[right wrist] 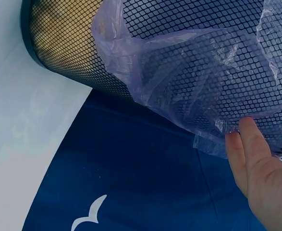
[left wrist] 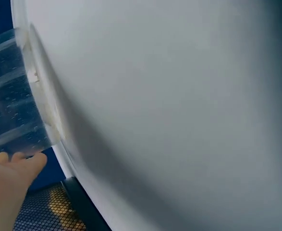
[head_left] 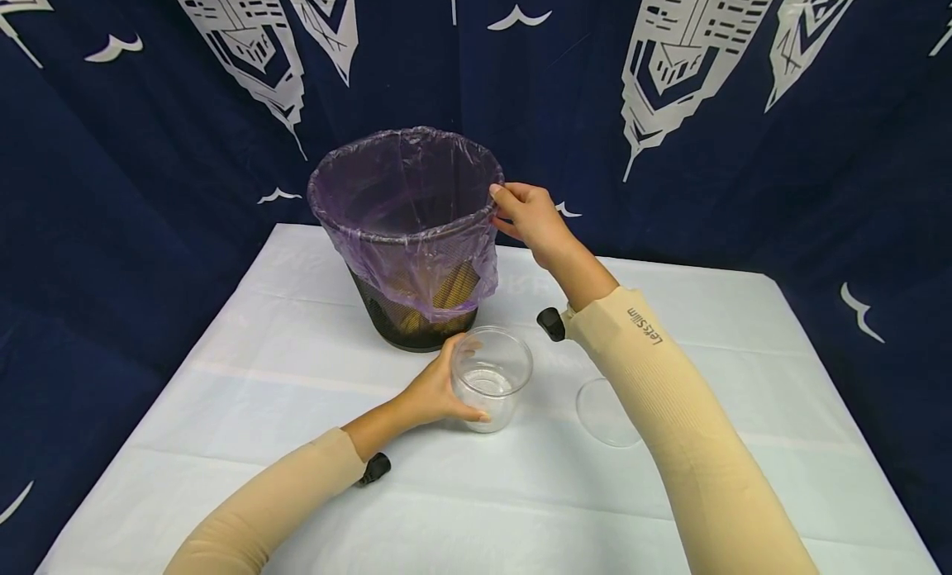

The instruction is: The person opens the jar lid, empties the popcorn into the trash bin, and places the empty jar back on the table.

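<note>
A black mesh wastebasket (head_left: 375,306) stands near the table's back edge, lined with a thin purple trash bag (head_left: 464,261) folded over its rim. My right hand (head_left: 534,220) grips the right side of that rim, thumb on top and fingers outside against the bag. In front of the basket, my left hand (head_left: 431,393) holds a round clear plastic container (head_left: 498,393) by its left side. The container is upright, without a lid, and nothing shows inside. The left wrist view catches only part of this hand (left wrist: 11,180) beside the container wall (left wrist: 11,96).
A clear round lid (head_left: 606,414) lies flat on the white-covered table (head_left: 461,509), partly behind the right forearm. Something yellowish (head_left: 457,286) shows through the basket's lower mesh. A dark blue printed curtain (head_left: 558,104) hangs behind the table.
</note>
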Motion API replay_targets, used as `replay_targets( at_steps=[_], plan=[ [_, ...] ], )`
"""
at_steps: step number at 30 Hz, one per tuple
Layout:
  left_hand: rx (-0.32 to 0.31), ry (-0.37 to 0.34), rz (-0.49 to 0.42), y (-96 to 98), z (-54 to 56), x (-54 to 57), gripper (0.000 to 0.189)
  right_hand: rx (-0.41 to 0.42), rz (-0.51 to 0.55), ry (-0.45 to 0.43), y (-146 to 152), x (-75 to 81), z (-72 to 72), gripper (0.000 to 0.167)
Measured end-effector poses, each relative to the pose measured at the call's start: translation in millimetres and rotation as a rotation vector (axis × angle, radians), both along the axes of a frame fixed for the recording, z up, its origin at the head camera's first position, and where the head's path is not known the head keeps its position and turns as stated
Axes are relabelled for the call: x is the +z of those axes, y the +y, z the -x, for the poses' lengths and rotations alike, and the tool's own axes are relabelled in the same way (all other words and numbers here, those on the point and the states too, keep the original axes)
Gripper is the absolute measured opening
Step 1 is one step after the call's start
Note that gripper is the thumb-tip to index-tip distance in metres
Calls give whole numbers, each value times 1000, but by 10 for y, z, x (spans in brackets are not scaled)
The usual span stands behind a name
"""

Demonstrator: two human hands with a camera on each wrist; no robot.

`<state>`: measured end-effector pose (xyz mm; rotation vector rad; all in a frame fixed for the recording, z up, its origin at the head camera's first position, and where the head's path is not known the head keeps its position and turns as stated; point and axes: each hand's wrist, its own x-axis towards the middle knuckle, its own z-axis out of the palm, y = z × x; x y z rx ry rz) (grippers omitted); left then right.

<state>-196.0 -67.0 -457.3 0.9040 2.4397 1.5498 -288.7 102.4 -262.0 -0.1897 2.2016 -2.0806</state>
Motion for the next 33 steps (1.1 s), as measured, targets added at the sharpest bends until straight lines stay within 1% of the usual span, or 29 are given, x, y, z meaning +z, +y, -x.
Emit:
replay_targets(
  at_steps=[6,9,12,14,17,22,25,28,30,33],
  plan=[
    [-37,-6,-5,-13,36,-41,119,3,-7,17,21,-3,4,49],
    [-40,-11,14,-22,38,-43,122,5,1,13,25,-11,6,50],
    [-25,-22,42,-33,27,-39,128,9,-5,7,23,-21,12,52],
    [-10,-28,44,-38,13,-27,130,11,-9,5,20,-24,12,53],
    [9,-11,47,-37,-8,2,132,14,-14,14,10,-29,9,52],
    [42,92,74,-36,-28,73,130,16,-27,36,-9,-34,7,48],
    [63,136,84,-41,-41,127,128,24,-38,55,-9,-34,-2,47],
    [77,190,130,-61,-56,184,129,54,-71,77,19,-35,-21,48],
    [77,254,186,-74,-62,225,130,67,-105,86,57,-40,-39,51],
    [69,392,277,-90,-69,300,130,77,-155,99,140,-56,-78,56]
  ],
)
